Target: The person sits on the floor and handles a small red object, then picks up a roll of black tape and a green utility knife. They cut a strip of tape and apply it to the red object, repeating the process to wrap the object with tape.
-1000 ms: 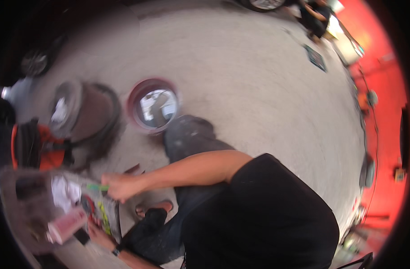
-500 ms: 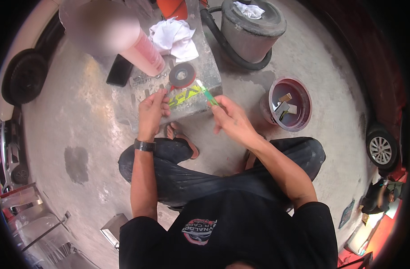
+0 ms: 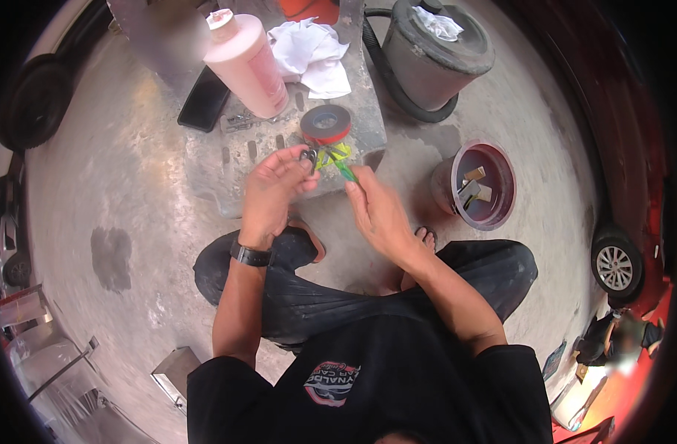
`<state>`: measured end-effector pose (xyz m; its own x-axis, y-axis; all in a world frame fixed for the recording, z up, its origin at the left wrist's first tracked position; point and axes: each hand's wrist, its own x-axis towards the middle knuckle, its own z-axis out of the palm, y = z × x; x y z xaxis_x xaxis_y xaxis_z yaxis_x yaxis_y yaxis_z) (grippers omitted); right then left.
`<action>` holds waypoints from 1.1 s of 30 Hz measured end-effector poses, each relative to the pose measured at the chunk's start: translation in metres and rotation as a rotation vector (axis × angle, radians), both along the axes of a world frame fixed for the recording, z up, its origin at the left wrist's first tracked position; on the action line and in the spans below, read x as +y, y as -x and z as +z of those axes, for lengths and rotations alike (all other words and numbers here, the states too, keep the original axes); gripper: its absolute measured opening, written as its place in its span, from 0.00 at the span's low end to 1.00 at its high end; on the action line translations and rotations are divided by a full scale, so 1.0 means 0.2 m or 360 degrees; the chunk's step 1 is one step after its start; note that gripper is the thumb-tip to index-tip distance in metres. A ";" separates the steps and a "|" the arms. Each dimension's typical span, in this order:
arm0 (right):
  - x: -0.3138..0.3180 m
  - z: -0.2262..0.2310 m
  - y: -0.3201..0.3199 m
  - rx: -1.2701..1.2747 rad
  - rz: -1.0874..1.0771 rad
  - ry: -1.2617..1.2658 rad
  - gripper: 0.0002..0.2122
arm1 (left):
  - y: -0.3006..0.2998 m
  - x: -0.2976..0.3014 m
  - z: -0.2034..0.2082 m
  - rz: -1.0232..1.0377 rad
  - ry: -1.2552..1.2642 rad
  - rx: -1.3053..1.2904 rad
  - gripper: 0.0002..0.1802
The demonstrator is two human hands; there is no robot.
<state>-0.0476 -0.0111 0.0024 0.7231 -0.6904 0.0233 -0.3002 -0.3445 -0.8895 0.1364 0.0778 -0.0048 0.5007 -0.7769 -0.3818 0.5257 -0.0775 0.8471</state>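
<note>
So the left hand (image 3: pixel 277 183) has a small dark piece (image 3: pixel 309 157) pinched between thumb and fingertips, held up over the near edge of a scuffed grey seat (image 3: pixel 239 140). The right hand (image 3: pixel 379 211) has thumb and fingers pressed around a green-handled tool (image 3: pixel 346 171), its tip pointing at the dark piece; can't tell if they're touching. A roll of tape (image 3: pixel 326 135) sits just beyond both hands, right by a neon yellow strip (image 3: pixel 340 152). Further back on the seat: pinkish bottle (image 3: pixel 249 70), black phone (image 3: pixel 203 100), crumpled white cloth (image 3: pixel 312 55).
</note>
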 end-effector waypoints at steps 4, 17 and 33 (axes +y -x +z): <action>0.01 -0.06 0.00 0.0039 0.0029 0.0237 0.10 | 0.01 0.07 0.00 -0.0079 -0.0199 -0.0038 0.17; 0.03 0.06 -0.07 0.0336 0.0153 0.0084 0.10 | 0.02 0.19 0.00 -0.0145 -0.0424 -0.0852 0.10; 0.11 -0.09 -0.11 0.0099 0.0199 -0.0151 0.12 | 0.07 0.26 0.03 0.0110 -0.0287 -0.0125 0.18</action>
